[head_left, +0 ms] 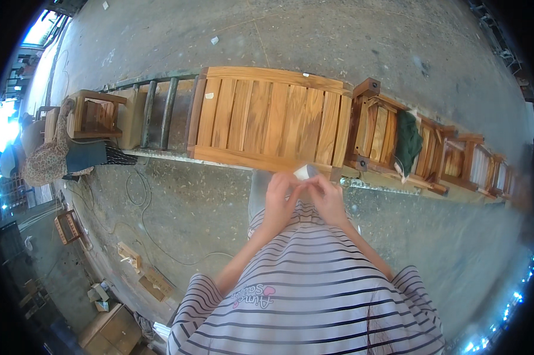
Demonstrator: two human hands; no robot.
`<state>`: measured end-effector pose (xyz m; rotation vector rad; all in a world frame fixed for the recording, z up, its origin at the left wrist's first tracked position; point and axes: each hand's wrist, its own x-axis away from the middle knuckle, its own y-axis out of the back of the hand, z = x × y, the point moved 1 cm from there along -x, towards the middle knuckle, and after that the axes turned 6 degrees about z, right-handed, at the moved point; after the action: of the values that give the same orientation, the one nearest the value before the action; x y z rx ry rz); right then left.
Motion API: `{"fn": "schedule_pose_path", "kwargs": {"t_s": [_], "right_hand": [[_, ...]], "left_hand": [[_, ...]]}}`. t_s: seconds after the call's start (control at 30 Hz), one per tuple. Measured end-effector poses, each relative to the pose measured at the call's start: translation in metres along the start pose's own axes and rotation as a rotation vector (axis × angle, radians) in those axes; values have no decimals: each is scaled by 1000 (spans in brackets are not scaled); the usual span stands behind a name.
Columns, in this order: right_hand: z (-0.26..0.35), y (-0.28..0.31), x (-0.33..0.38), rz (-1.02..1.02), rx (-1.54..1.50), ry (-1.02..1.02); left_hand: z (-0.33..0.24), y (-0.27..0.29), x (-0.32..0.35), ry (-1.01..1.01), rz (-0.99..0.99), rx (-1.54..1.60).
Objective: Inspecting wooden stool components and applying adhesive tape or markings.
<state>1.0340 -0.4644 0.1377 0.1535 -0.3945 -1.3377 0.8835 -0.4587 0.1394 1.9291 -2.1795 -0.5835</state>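
In front of my waist, my left hand [280, 198] and my right hand [327, 198] meet with bent fingers. Between them they pinch a small white-and-grey piece [306, 172] that looks like folded sandpaper or a paper-backed pad. Just beyond my fingers lies a slatted wooden panel [274, 115], like a tabletop, in orange-brown wood with a frame round its slats. Neither hand clearly touches the panel. A small pale scrap [209, 96] rests on its left part, and another white bit [306, 75] sits on its far rail.
The panel lies on a roller conveyor [167, 112]. To the right, wooden frames [376, 133] stand in line, one draped with a dark green cloth [407, 142]. At the left a person in a patterned head covering [45, 163] is beside a wooden piece [98, 115]. A cable [151, 231] crosses the floor.
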Motion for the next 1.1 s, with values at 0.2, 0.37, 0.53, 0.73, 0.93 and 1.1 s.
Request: {"fn": "schedule_pose_path", "kwargs": {"t_s": [0.2,0.37,0.53,0.73,0.93,1.1], "right_hand": [[-3,-3,2,4,153,31],[-1,-7,-1,-65,219,133],[3,-9,-2,-142,253,147],[7,-12,-4,-223,264,221],[7,-12,-5,-264,265,240],[4,-13,-7,-301,273,279]], "left_hand": [[12,-11,5,148,21,16],[11,-22,7,250,-56,232],[7,-26,3,254,-103,259],[-5,-26,-1,254,-140,275],[-6,-27,-7,214,-162,217],[-7,-35,-2,215,-224,191]]}}
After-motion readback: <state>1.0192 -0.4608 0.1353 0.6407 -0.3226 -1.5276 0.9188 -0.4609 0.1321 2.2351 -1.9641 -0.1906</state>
